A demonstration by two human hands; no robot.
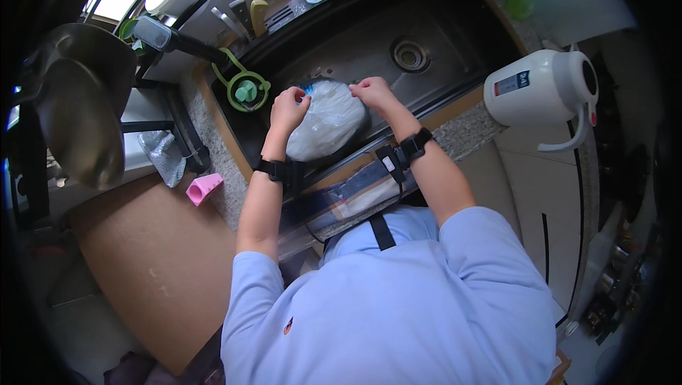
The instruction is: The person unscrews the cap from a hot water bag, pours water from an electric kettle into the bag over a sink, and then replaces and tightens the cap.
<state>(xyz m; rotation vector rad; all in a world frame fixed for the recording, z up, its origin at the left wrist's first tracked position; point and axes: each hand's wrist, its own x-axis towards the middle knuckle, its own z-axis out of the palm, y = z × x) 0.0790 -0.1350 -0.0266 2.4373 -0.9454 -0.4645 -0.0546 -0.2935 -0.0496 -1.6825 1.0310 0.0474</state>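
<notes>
A crinkled, clear-and-white plastic bag (326, 124) lies bunched at the near left side of the dark sink (447, 28). Blue print shows at its upper edge, and a dark curved rim is partly visible beside it at the right. My left hand (288, 112) pinches the bag's upper left edge between thumb and fingers. At the upper right edge, the fingertips of my right hand (373, 93) are pinched together on the plastic. What lies inside the bag cannot be made out. Black straps circle both wrists.
A green-handled strainer (248, 89) sits in the sink's left corner, under a black faucet (197, 46). Knives (250, 17) stand behind the sink. A white thermal jug (533, 86) rests on the right counter edge. At left are a pink plastic holder (204, 189) and hanging pans (80, 118).
</notes>
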